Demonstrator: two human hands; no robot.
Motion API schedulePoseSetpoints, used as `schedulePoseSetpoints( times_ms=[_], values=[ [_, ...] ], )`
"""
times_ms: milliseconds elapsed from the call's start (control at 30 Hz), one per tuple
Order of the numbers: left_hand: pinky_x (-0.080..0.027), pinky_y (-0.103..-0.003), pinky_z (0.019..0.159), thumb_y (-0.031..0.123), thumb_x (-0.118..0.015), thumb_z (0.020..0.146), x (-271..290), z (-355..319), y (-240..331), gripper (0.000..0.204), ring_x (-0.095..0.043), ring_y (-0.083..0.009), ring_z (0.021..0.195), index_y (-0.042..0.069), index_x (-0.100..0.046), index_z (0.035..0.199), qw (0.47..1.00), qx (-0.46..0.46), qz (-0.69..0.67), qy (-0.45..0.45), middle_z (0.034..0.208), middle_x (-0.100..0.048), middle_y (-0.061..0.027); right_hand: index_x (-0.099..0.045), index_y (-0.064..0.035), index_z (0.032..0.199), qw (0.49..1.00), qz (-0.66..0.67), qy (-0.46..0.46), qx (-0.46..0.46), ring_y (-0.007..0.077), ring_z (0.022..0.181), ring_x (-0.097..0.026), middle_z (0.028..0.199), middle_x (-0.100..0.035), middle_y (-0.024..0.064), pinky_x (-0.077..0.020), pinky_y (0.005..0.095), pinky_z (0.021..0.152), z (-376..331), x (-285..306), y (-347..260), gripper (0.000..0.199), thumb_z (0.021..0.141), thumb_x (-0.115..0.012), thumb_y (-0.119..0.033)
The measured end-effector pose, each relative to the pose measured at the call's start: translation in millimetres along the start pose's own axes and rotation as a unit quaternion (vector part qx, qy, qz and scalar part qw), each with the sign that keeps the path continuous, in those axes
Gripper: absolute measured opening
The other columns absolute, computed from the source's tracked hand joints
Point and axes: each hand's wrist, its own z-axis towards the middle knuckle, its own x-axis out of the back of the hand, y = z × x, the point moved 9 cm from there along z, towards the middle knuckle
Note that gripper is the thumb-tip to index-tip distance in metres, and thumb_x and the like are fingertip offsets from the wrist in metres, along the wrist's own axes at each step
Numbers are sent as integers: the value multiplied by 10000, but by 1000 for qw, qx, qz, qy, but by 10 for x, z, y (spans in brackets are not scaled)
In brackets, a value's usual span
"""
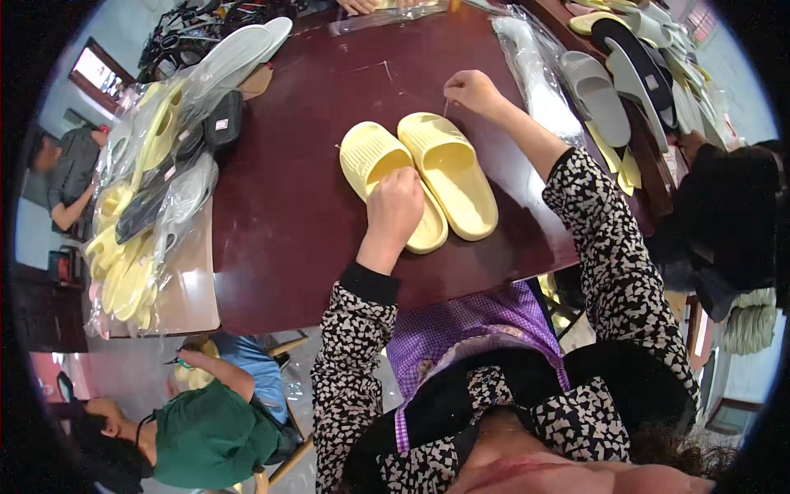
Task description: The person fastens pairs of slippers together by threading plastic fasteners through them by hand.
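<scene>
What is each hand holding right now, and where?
Left hand grips the left yellow slipper at its strap. Right hand pinches something thin, too small to identify.

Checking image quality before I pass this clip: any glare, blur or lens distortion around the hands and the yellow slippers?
Head view: strong fisheye bend, so the dark table edges curve and black corners ring the frame. Left hand and right hand look sharp, as does the pair of yellow slippers. Soft sheen on the tabletop; brighter glare on the bagged slippers at left. Rim detail is soft.
</scene>
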Motion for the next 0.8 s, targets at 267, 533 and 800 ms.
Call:
schedulePoseSetpoints(
  times_ms=[267,533,800],
  values=[
    [-500,-375,642,73,-540,816,-7,-8,-41,78,-623,-296,705,9,-582,802,1000,22,5,-17,770,-625,-151,-697,-57,931,997,-57,49,33,279,850,-642,895,-679,141,-493,335,799,981,-440,-293,290,707,-674,-240],
    [-496,-378,620,84,-561,796,-67,9,-11,69,-614,-295,672,15,-568,789,999,21,23,-12,729,-605,-150,-654,-78,1058,987,-134,41,78,251,931,-629,1005,-659,131,-490,346,825,1623,-875,-466,363,717,-674,-198],
    [-495,-385,602,90,-588,779,62,-21,-50,91,-605,-301,647,6,-553,780,999,41,-5,4,700,-583,-145,-656,-212,1081,958,-274,6,90,330,1030,-582,1117,-617,121,-467,458,868,1559,-1605,-1036,295,812,-540,-184]
  ],
)
